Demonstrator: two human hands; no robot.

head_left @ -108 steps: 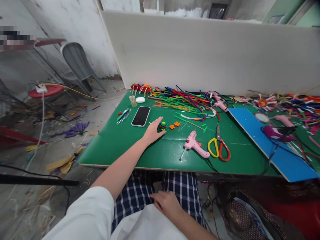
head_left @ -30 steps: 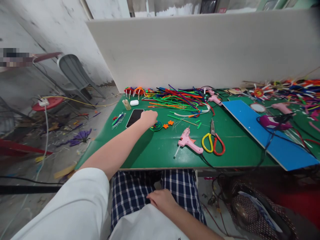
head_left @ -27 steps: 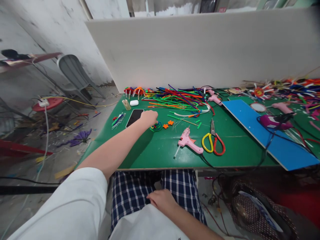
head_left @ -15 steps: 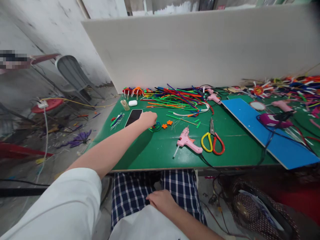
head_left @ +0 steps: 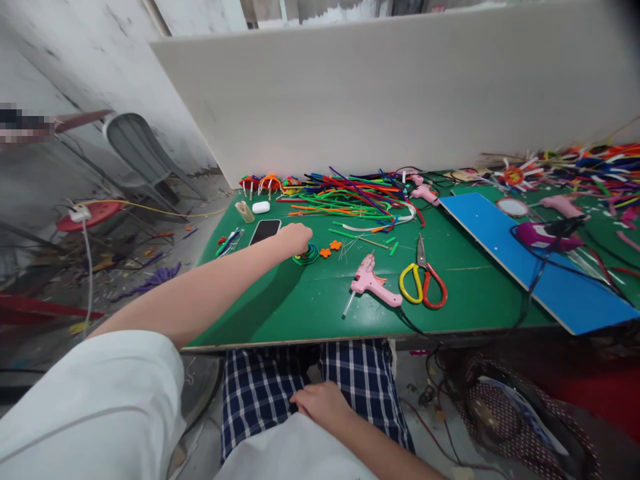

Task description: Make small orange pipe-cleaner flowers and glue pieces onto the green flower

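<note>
My left hand (head_left: 295, 238) reaches out over the green table (head_left: 310, 303), knuckles up and fingers curled. Its fingertips press on a small green coiled piece (head_left: 307, 255). A black phone (head_left: 265, 231) lies just left of that hand, and two small orange flowers (head_left: 330, 249) lie just right of the coil. My right hand (head_left: 320, 403) rests loosely on my lap over white cloth and checked trousers, holding nothing.
A pink glue gun (head_left: 371, 288) and yellow-and-red scissors (head_left: 423, 288) lie near the table's front edge. A pile of coloured strips (head_left: 355, 197) covers the back, by a white partition board (head_left: 400, 100). A blue board (head_left: 530, 260) lies at the right, and a grey chair (head_left: 133, 143) stands at the left.
My left hand has shifted from lying open beside the coil to being curled over its left edge, close to the phone. The view has drifted slightly; my right hand has stayed on my lap.
</note>
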